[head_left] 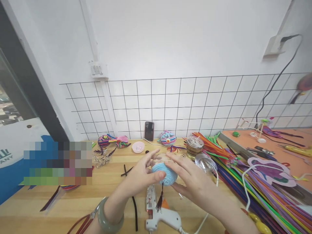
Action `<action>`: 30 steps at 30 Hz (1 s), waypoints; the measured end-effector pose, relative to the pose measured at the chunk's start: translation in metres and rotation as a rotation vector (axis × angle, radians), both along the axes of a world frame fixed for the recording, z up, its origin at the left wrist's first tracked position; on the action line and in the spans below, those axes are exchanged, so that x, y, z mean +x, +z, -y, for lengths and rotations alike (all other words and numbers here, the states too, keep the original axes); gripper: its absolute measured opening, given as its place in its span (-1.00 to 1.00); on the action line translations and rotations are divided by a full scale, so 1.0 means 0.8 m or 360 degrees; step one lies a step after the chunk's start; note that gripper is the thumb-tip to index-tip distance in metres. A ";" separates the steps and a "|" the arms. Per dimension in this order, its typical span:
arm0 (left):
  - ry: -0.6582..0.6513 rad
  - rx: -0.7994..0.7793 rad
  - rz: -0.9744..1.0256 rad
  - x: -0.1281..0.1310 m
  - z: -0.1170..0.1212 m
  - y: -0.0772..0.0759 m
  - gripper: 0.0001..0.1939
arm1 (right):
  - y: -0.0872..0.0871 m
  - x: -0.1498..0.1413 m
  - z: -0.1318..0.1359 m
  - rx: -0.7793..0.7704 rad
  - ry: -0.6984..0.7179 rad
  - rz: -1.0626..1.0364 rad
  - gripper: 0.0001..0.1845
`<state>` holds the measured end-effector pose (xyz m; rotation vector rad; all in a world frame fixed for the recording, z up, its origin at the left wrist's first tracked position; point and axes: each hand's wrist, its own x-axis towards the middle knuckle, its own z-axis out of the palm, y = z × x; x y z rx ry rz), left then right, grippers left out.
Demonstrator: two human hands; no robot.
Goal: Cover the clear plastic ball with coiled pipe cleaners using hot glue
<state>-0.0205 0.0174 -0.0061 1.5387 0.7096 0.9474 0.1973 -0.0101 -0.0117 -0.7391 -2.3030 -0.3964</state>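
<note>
Scissors with red handles [84,223] and a white glue gun [168,217] lie at the near edge of the wooden table [109,185]. Just beyond, at centre, the left hand [138,175] and right hand [195,180] grip a light blue ball [168,175] between curled fingers. Its dark tassel [160,200] hangs above the gun, so lowering the ball could snag or scorch the threads if the gun is hot. The right forearm, close over the white cord [203,224], could drag the gun sideways; a loosened grip could let the rounded ball roll.
</note>
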 end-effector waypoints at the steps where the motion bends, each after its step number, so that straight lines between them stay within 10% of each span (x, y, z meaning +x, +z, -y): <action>1: 0.0004 -0.0007 -0.0010 0.001 0.001 0.001 -0.16 | 0.002 -0.001 0.000 0.0033 0.0014 0.0004 -0.53; 30: 0.0142 0.0009 0.0217 0.011 0.008 0.013 -0.39 | 0.005 -0.004 -0.005 0.0272 0.0085 -0.0114 -0.55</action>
